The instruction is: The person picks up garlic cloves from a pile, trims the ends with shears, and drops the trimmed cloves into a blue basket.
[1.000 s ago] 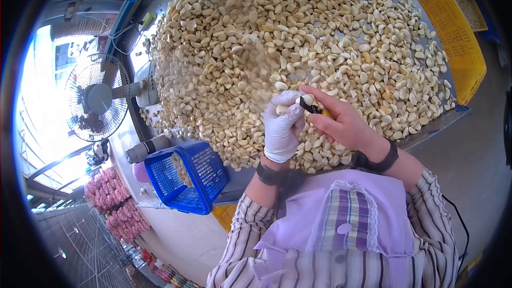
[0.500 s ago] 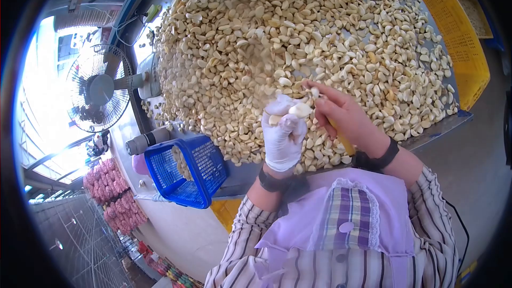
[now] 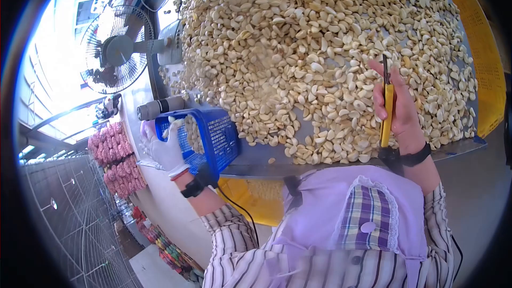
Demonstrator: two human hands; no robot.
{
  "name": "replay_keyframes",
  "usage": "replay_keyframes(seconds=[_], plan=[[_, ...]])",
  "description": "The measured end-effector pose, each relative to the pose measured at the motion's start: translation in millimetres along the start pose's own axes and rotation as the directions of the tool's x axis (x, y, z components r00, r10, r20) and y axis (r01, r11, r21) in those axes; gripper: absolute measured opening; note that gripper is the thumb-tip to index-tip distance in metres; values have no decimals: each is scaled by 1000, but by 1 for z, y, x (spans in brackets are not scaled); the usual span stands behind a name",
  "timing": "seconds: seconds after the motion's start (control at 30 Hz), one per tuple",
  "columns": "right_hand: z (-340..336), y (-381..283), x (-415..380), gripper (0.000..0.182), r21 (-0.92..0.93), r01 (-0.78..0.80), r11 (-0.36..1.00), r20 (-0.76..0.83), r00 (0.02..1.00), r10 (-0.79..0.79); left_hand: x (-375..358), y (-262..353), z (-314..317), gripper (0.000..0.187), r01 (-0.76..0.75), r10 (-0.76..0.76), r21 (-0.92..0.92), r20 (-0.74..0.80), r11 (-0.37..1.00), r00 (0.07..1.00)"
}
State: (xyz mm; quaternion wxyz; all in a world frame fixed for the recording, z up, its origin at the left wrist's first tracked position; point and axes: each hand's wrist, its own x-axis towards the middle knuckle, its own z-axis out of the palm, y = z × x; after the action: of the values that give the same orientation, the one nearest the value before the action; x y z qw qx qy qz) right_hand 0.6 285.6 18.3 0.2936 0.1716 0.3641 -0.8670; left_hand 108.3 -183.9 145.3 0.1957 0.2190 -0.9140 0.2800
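Observation:
My left hand [image 3: 166, 152], in a thin white glove, is at the mouth of a blue plastic basket [image 3: 221, 136]. Its fingers are spread, and some pale pieces [image 3: 193, 133] show inside the basket. My bare right hand [image 3: 402, 104] is closed around a knife with a yellow handle [image 3: 388, 112], its dark narrow blade pointing away from me. Beneath and beyond that hand spreads a large heap of cream-coloured, bean-shaped pieces [image 3: 298, 48] on the metal table [image 3: 256, 157].
A caged fan [image 3: 118, 49] stands to the left, with a grey cylinder [image 3: 160, 108] near the basket. A yellow crate [image 3: 482, 59] lines the right side, and another yellow crate [image 3: 240, 205] sits under the table's front edge. Pink bundles [image 3: 114, 152] lie far left.
My left hand has moved from the middle of the heap leftward to the basket, and its fingers have spread, letting go of the pale pieces. My right hand has shifted right with the knife.

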Motion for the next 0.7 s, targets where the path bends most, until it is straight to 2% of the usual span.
replay_keyframes(seconds=[0.03, 0.07, 0.1, 0.13, 0.17, 0.2, 0.23, 0.27, 0.3, 0.37, 0.4, 0.43, 0.47, 0.5, 0.57, 0.6, 0.67, 0.7], plan=[[2, 1, 0, 57, -2, -8, 1000, 7, 1000, 8, -2, 24, -13, 74, 38, -41, -108, -32, 993, 999], [4, 1, 1, 59, -35, -29, 999, -2, 1000, 29, -5, 49, -28, 65, 13, -15, -220, -4, 975, 1000], [6, 2, 2, 61, -69, -50, 996, -8, 999, 50, -12, 75, -33, 53, 35, -23, -479, 32, 877, 999], [7, 3, 2, 60, -95, -47, 994, -33, 998, 44, -18, 103, -41, 39, 160, -37, -651, 199, 742, 979], [8, 4, 2, 60, -98, -53, 994, -24, 998, 51, -27, 121, -40, 32, 241, 42, -661, 382, 711, 923], [8, 5, 2, 60, -99, -47, 994, -22, 999, 45, -41, 134, -20, 29, 77, 207, -711, 304, 698, 930], [9, 5, 2, 60, -100, -38, 994, -24, 999, 36, -52, 146, -5, 27, -69, 356, -690, 284, 721, 890], [8, 5, 0, 58, -108, -30, 994, -21, 999, 27, -58, 161, 5, 26, -18, 365, -595, 468, 803, 805], [8, 5, -1, 58, -111, -30, 993, -21, 999, 28, -64, 166, 20, 25, -36, 439, -560, 607, 828, 663], [8, 5, -3, 55, -171, -2, 985, -6, 1000, 1, -74, 165, 44, 22, 117, 389, -609, 631, 785, 671], [8, 5, -4, 55, -169, 3, 986, -15, 1000, -5, -74, 161, 46, 21, 317, 421, -748, 611, 583, 670], [8, 4, -5, 54, -157, 18, 987, -11, 1000, -20, -68, 157, 36, 19, 494, 447, -807, 591, 325, 671], [8, 5, -6, 52, -147, 27, 989, -5, 1000, -28, -60, 147, 23, 14, 758, 456, -627, 735, 178, 501], [8, 5, -5, 52, -147, 23, 989, -10, 1000, -25, -61, 143, 20, 15, 808, 508, -535, 640, -245, 577], [9, 6, -2, 52, -121, 16, 992, -23, 1000, -19, -57, 159, -16, 15, 609, 310, -415, 590, -676, 746], [10, 7, -2, 52, -122, 11, 992, -23, 1000, -14, -60, 150, -4, 15, 610, 307, -414, 594, -675, 743], [13, 8, -1, 54, -163, 6, 987, 21, 1000, -2, -66, 127, 31, 20, 744, 546, -470, 506, -475, 668], [13, 9, -1, 54, -166, 4, 986, 22, 1000, -1, -65, 133, 29, 20, 743, 543, -469, 508, -477, 669]])
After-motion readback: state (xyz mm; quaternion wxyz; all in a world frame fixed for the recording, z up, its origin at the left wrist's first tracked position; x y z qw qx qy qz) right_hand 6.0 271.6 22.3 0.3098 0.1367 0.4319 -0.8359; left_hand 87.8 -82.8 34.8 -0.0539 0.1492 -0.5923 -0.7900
